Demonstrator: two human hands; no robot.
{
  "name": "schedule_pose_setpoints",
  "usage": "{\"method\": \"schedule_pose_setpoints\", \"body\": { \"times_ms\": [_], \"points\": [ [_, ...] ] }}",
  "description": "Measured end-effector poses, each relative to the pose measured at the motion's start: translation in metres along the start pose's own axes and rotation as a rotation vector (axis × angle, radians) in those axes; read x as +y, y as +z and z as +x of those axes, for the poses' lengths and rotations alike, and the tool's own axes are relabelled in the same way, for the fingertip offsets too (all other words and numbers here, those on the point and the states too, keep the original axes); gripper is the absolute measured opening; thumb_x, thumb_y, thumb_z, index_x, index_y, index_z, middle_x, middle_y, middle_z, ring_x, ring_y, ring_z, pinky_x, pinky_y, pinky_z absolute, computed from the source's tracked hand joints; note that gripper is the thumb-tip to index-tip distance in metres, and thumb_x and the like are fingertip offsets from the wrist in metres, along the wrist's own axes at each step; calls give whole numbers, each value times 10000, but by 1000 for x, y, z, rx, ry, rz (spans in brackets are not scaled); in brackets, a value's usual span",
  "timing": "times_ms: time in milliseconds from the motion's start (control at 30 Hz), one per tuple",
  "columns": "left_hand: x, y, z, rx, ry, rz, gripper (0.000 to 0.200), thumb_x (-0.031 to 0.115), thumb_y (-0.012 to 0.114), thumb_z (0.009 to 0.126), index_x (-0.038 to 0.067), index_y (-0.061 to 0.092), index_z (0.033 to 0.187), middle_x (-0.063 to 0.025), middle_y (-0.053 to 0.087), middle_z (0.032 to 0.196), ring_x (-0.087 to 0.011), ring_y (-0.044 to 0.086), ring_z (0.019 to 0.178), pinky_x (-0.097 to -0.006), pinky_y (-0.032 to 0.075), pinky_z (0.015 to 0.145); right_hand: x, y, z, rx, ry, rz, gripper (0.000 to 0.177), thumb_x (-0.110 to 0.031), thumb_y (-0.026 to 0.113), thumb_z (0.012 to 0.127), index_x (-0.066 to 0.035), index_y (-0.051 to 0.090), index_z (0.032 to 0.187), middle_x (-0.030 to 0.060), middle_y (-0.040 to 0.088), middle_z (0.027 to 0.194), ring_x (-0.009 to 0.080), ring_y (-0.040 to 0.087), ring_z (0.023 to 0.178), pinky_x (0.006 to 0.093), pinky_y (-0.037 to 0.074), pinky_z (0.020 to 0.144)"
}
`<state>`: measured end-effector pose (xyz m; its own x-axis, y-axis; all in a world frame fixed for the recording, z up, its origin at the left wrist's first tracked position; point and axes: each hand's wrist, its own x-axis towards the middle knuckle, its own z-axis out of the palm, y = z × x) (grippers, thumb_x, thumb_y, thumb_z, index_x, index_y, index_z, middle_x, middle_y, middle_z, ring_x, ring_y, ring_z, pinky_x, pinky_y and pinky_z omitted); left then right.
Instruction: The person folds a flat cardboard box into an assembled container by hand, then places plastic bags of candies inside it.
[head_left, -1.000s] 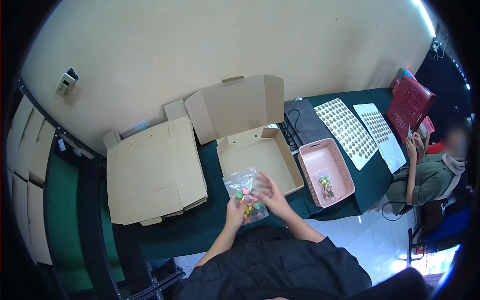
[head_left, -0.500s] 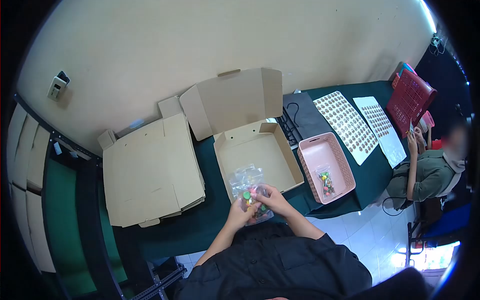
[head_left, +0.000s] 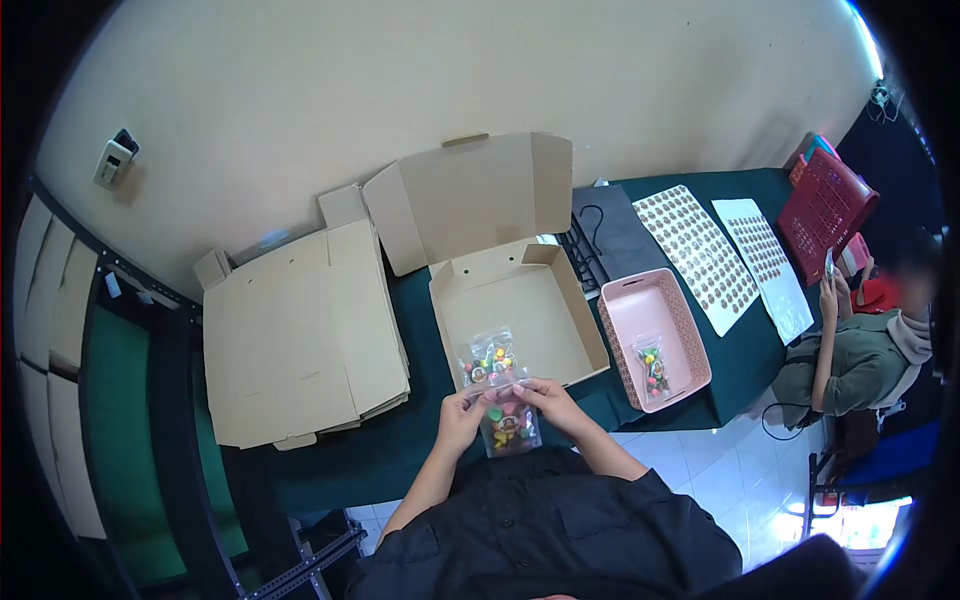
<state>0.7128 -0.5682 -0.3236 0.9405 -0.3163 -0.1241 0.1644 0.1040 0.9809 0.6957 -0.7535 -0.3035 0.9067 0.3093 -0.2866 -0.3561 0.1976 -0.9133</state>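
A clear plastic bag of colourful candies (head_left: 512, 428) hangs upright in front of me, its top edge pinched by both hands. My left hand (head_left: 463, 418) grips the left part of that edge with closed fingers. On the other side, my right hand (head_left: 548, 402) pinches the right part. Just beyond my hands, a second clear bag of candies (head_left: 491, 352) lies in the near left corner of an open cardboard box (head_left: 530, 305). To the right, a pink basket (head_left: 650, 300) holds another bag of candies (head_left: 653, 368).
Flattened cardboard boxes (head_left: 305, 345) are stacked on the left. Sticker sheets (head_left: 697, 258), a black hanger (head_left: 592, 232) and a maroon basket (head_left: 828, 212) are on the green-covered table (head_left: 745, 385). At far right a person (head_left: 850, 350) holds something small.
My fingers have moved from the bag's body to its top edge, and the bag now hangs lower. The bag in the box shows more clearly. The view has shifted slightly.
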Motion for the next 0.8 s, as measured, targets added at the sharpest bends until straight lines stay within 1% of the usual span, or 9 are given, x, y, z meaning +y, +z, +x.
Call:
{"method": "schedule_pose_setpoints", "body": {
  "times_ms": [200,367,467,533,600,667,700,767,800],
  "points": [
    [-8,-5,-1,-98,-7,-92,375,274,461,926,-51,580,1072,-87,622,990,-116,573,886,-231,442,760,-9,-19,0,-109,67,34,339,-267,411,939,-16,614,1045,66,614,1029,129,529,970,274,372,897],
    [-14,-11,2,100,-102,-293,441,312,391,946,-56,511,1158,-109,618,1024,-172,595,929,-263,432,827,24,-12,3,16,-27,-379,337,-243,531,900,0,538,1133,22,599,945,75,549,818,204,446,713],
    [-1,-14,8,86,-79,-351,465,321,380,948,-44,435,1231,-145,568,1122,-201,544,1050,-284,395,911,39,-4,-5,-1,-115,-222,340,-207,572,875,4,532,1138,20,600,947,70,548,782,205,453,674],
    [9,-6,8,157,-48,-407,467,315,374,950,-28,394,1266,-161,471,1250,-203,445,1172,-314,338,983,34,-14,1,50,-113,-200,344,-197,586,862,9,535,1133,30,601,945,76,556,785,219,462,647],
    [-6,-8,16,83,-19,-397,456,307,388,947,22,363,1302,-158,395,1320,-208,371,1236,-324,305,1010,20,-34,14,402,-178,-176,338,-178,592,850,6,538,1128,53,608,944,92,567,797,230,470,626],
    [-34,-10,26,30,66,36,430,294,399,944,57,380,1301,-139,429,1279,-229,436,1164,-318,357,952,29,-87,47,695,-172,-586,371,-201,615,823,0,542,1126,69,612,925,117,589,757,254,482,600],
    [-29,-2,25,4,-46,-31,383,262,408,939,40,430,1250,-137,456,1249,-224,439,1160,-320,346,956,54,-108,62,703,-172,-584,371,-201,615,823,0,542,1126,69,612,925,117,589,757,254,482,600],
    [-50,-1,32,-76,-45,101,359,257,416,935,32,458,1212,-140,467,1232,-232,441,1159,-323,344,958,92,-139,86,421,264,-718,446,-225,630,782,-11,522,1158,135,608,947,217,589,839,332,483,712],
    [-65,-3,37,-146,-46,235,338,252,424,932,24,486,1173,-143,478,1216,-239,443,1158,-326,341,959,88,-132,82,423,258,-719,446,-225,630,782,-11,522,1158,135,608,947,217,589,839,332,483,712]
  ]
}}
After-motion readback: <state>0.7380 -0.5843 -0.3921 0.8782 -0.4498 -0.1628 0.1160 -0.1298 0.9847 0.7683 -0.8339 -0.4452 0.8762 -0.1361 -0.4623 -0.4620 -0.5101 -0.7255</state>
